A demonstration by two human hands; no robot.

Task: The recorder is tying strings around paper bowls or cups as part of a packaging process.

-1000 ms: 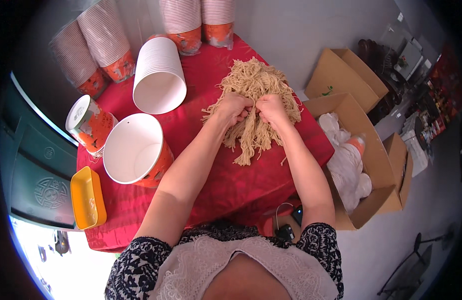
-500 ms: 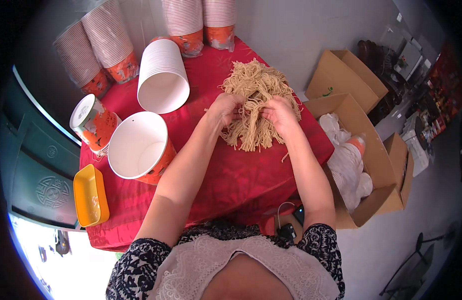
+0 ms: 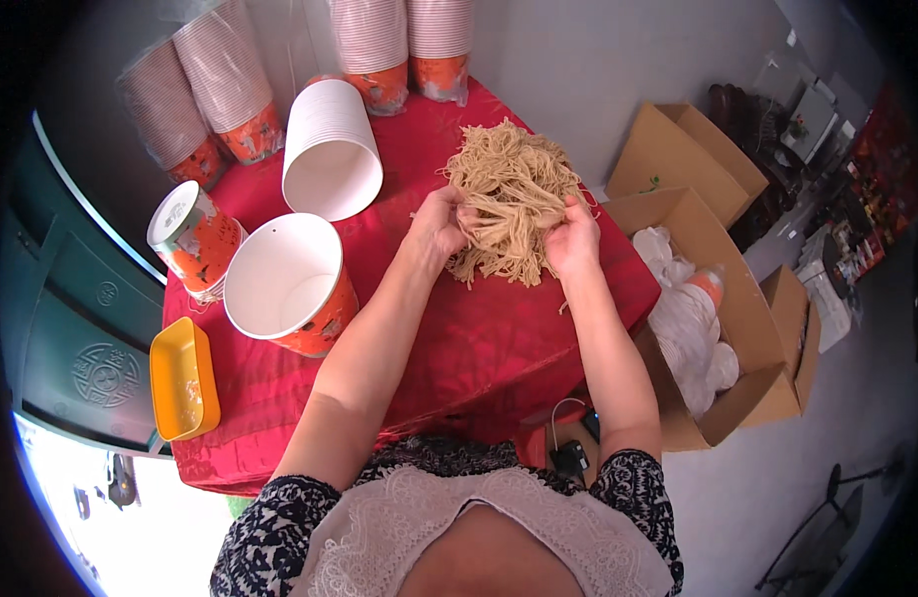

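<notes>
A heap of long, thin tan noodles (image 3: 509, 164) lies on the far right part of the red tablecloth. My left hand (image 3: 439, 223) grips the near left side of the heap, its fingertips partly buried in strands. On the opposite side my right hand (image 3: 574, 239) has its fingers curled round the right end of the same bunch. Between the two hands the strands run crosswise, with loose ends hanging toward me. Left of my left forearm stands a large orange-printed paper tub (image 3: 285, 284), its white inside facing up.
A stack of nested white tubs (image 3: 332, 149) lies on its side behind the open tub. Wrapped tub stacks (image 3: 225, 80) line the back. An upside-down tub (image 3: 195, 234) and a yellow plastic box (image 3: 183, 378) are at left. Cardboard boxes (image 3: 733, 289) stand right of the red-covered table (image 3: 479, 348).
My hands have moved apart, outward to the two sides of the noodle bunch. Strands that hung down between them now lie gathered crosswise. The view has shifted slightly.
</notes>
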